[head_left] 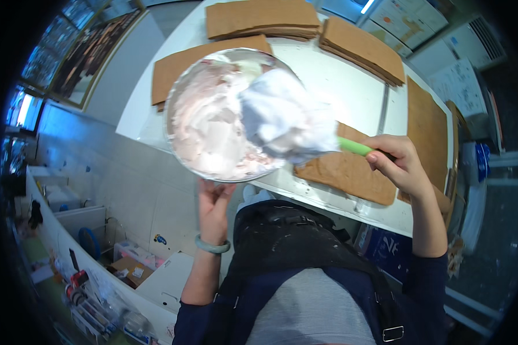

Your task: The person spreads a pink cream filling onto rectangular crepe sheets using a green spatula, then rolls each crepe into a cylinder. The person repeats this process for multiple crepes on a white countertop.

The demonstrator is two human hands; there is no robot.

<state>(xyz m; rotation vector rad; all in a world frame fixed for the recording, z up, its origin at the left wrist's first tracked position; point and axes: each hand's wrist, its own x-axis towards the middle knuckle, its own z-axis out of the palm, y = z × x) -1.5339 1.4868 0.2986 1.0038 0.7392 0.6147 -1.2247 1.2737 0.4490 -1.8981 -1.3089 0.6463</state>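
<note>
A round metal bowl point(168, 129) of pale pink whipped cream point(204, 129) is tilted toward me over the near left part of the white table point(351, 86). My left hand point(214, 198) supports it at its near side, with some fingers hidden beneath it. My right hand point(403, 164) is closed around the green handle point(354, 146) of a spatula. A large white mound of cream point(288, 112), smeared by motion, covers the spatula's blade and overlaps the bowl's right side. Below the spatula lies a brown cake sheet point(357, 181) on the table.
Stacked brown cake sheets stand at the back point(262, 16), at the back right point(362, 50) and partly behind the bowl point(162, 75). Another brown sheet point(427, 132) lies at the table's right side. A low white counter with boxes point(135, 270) is at the lower left.
</note>
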